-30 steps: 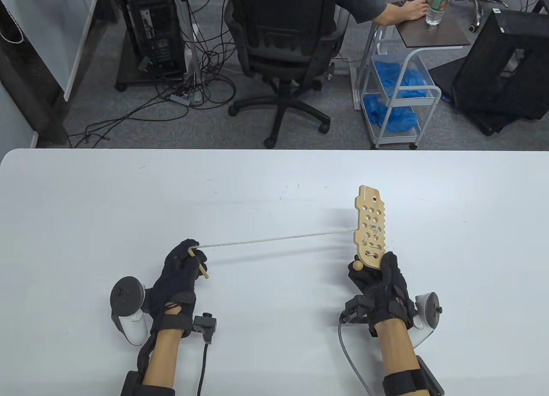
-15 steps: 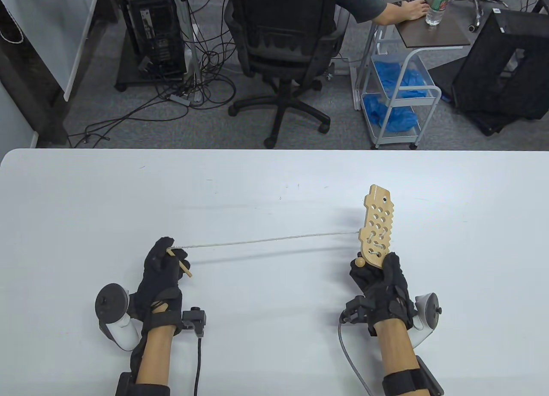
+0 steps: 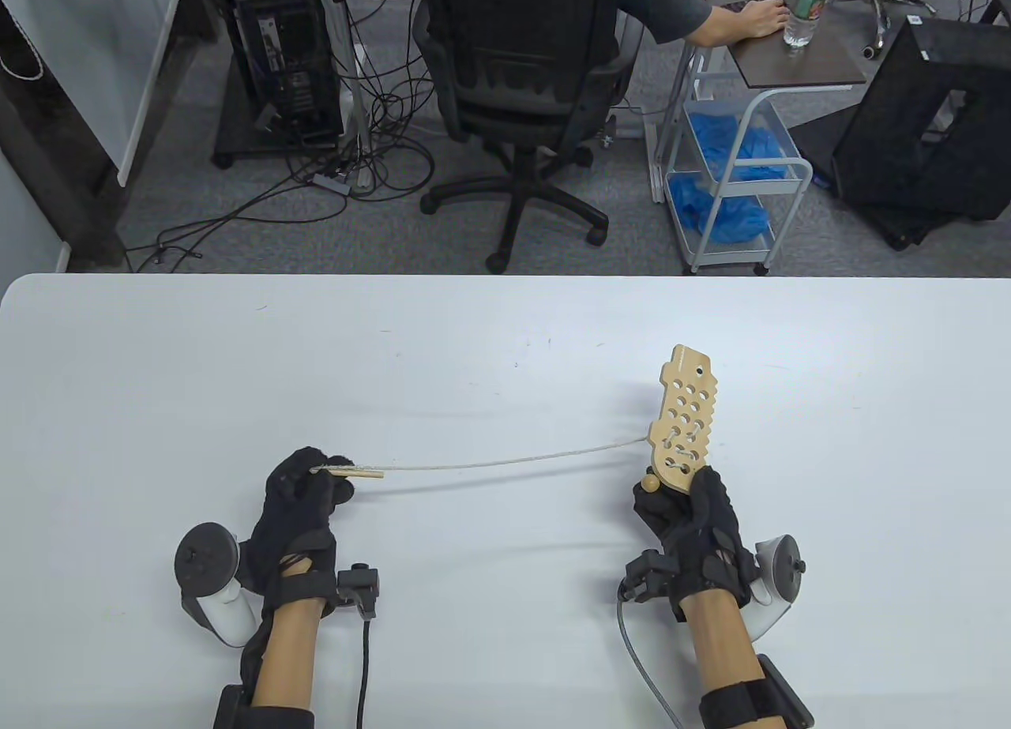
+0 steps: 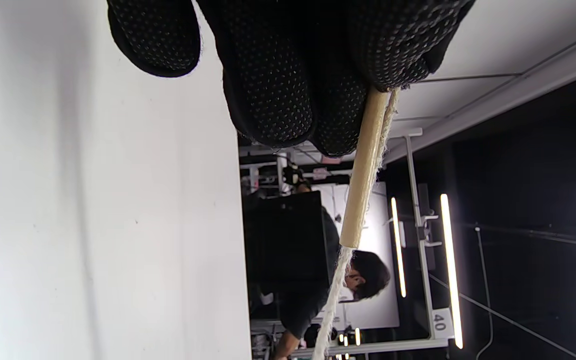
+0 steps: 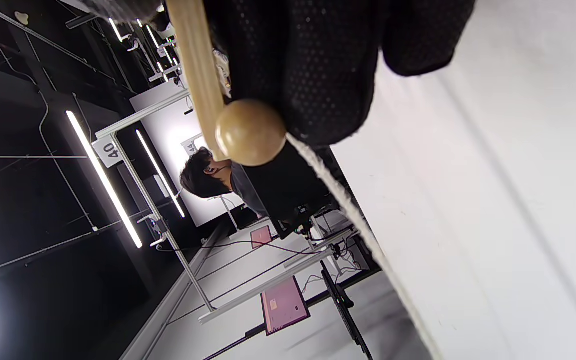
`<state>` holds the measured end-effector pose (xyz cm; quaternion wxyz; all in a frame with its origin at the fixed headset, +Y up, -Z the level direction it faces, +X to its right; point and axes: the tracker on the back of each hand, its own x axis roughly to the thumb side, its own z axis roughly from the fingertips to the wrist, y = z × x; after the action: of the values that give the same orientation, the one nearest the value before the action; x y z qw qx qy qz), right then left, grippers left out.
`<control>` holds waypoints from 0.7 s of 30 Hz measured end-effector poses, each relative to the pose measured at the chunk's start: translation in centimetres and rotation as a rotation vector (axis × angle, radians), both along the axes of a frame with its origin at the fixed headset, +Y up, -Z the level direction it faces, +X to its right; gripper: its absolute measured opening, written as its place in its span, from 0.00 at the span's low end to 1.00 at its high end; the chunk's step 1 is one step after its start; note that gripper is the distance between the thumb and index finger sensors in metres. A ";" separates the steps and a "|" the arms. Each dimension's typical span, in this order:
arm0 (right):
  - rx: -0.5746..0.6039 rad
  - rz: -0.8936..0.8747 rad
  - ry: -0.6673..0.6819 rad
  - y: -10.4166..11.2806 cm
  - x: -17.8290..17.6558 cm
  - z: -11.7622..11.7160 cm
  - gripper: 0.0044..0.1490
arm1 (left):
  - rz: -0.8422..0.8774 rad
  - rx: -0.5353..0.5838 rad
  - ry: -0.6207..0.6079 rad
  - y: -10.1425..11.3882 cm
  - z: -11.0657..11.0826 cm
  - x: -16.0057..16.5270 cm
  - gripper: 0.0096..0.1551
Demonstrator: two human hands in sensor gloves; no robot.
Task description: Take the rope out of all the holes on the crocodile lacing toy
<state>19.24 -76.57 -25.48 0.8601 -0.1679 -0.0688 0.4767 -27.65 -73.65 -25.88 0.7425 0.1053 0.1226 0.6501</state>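
Note:
The wooden crocodile lacing toy (image 3: pixel 686 422) is a flat board with several holes, held up above the table by my right hand (image 3: pixel 689 516), which grips its near end. A wooden ball (image 3: pixel 650 482) sits at that end, also in the right wrist view (image 5: pixel 250 131). A white rope (image 3: pixel 505 462) runs from the toy's lower holes leftward to my left hand (image 3: pixel 304 496). My left hand pinches the rope's wooden needle (image 3: pixel 355 470), which points right; it also shows in the left wrist view (image 4: pixel 363 170). The rope sags slightly.
The white table (image 3: pixel 505 350) bears only the hands and toy. Beyond its far edge are an office chair (image 3: pixel 521 89), a cart with blue gloves (image 3: pixel 731 176) and a seated person (image 3: pixel 632 2).
The rope has gone from taut to slightly slack. The needle in my left hand has turned to point right. The toy has shifted a little left and nearer.

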 end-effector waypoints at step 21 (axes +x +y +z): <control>0.068 0.089 0.100 0.5 -2.5 0.1 0.33 | -0.172 0.006 -0.096 -0.2 -0.4 3.4 0.22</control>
<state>16.73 -76.06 -25.34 0.8457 -0.1113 -0.0494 0.5195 -24.28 -73.87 -26.26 0.8003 0.0865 0.0753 0.5885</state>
